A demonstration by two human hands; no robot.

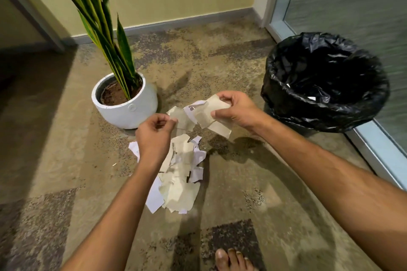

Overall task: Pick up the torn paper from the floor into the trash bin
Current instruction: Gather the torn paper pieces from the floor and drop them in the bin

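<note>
A heap of torn paper pieces (179, 174), white and cream, lies on the carpet in the middle of the view. My right hand (235, 110) grips a bunch of torn pieces (211, 114) above the heap. My left hand (155, 136) pinches the edge of one cream piece (181, 120) beside that bunch. The trash bin (326, 81), lined with a black bag, stands to the right of my right hand, and a bit of white paper shows inside it.
A white pot with a tall striped plant (125, 99) stands just left of the paper. A glass partition with a metal frame (363, 143) runs along the right behind the bin. A bare foot (233, 259) is at the bottom edge.
</note>
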